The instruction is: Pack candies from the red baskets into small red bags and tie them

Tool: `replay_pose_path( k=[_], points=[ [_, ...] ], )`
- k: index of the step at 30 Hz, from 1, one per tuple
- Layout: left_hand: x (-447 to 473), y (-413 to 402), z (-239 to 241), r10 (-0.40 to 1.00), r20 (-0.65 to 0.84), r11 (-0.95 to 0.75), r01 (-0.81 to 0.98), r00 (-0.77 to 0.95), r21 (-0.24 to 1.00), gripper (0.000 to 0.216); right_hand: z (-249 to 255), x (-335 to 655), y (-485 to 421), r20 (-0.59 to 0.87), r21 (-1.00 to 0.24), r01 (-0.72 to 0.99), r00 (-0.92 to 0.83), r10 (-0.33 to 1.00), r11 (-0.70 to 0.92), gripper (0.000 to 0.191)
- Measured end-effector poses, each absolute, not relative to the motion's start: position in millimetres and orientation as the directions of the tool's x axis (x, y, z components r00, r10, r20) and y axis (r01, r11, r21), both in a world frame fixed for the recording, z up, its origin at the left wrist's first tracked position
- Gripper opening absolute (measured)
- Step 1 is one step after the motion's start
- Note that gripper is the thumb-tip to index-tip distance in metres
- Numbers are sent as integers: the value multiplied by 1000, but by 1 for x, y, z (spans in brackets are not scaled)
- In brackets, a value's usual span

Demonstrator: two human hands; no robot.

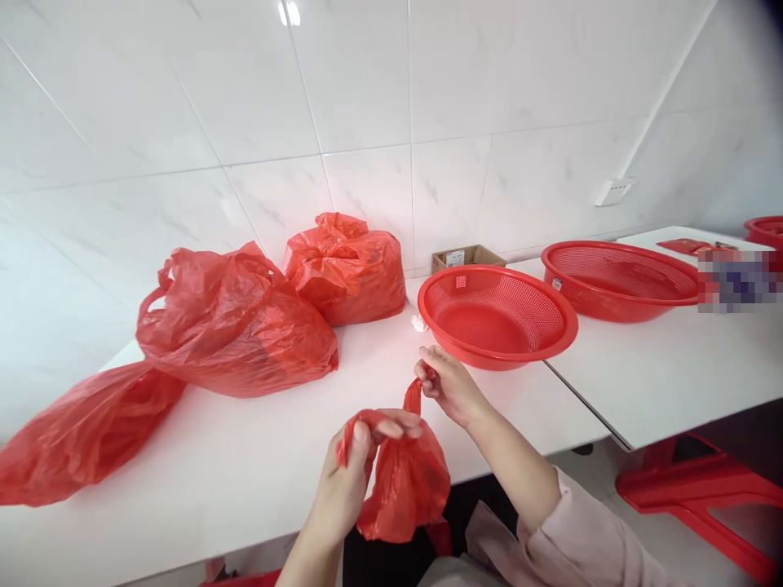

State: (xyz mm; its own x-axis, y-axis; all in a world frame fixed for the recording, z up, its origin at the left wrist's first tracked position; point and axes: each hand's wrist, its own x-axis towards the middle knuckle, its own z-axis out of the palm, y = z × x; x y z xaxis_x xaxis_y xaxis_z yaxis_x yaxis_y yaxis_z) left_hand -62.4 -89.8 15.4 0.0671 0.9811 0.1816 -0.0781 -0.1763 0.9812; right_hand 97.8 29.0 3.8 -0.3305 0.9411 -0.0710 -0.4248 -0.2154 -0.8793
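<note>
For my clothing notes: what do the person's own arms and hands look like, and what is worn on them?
Both hands are bare: the left hand and the right hand show no gloves, rings or watch. The right forearm is uncovered up to a loose pale pink sleeve. The left forearm shows no sleeve in view.

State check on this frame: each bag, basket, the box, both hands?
small red bag: bulging, held up at the table edge by its two top ends
left hand: shut on one end
right hand: pinching the other end
middle bag: full, handles loose
back bag: full, top bunched
left bag: lying on its side
near basket: upright, empty
far basket: upright, empty
cardboard box: open on top
</note>
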Motion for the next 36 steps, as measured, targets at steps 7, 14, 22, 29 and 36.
replay_pose_path(
  k=[7,14,22,29,36],
  points=[
    [-50,-62,13,983,-61,70,-47,175,996,37,54,112,4,198,-973,-204,-526,827,104,31],
    [-48,-54,14,983,-25,49,-129,182,991,38,51,91,4,249,-893,152,-616,748,423,33],
    [-62,-45,-1,998,42,-46,-72,-55,996,36,31,100,-1,335,-872,241,-340,879,426,20],
    [-71,-43,12,990,137,-137,5,-37,991,17,22,106,-22,325,-825,345,-360,875,448,6],
    [-74,-35,12,919,393,-383,260,13,886,7,8,107,-12,576,-651,357,-341,743,669,25]
  ],
)
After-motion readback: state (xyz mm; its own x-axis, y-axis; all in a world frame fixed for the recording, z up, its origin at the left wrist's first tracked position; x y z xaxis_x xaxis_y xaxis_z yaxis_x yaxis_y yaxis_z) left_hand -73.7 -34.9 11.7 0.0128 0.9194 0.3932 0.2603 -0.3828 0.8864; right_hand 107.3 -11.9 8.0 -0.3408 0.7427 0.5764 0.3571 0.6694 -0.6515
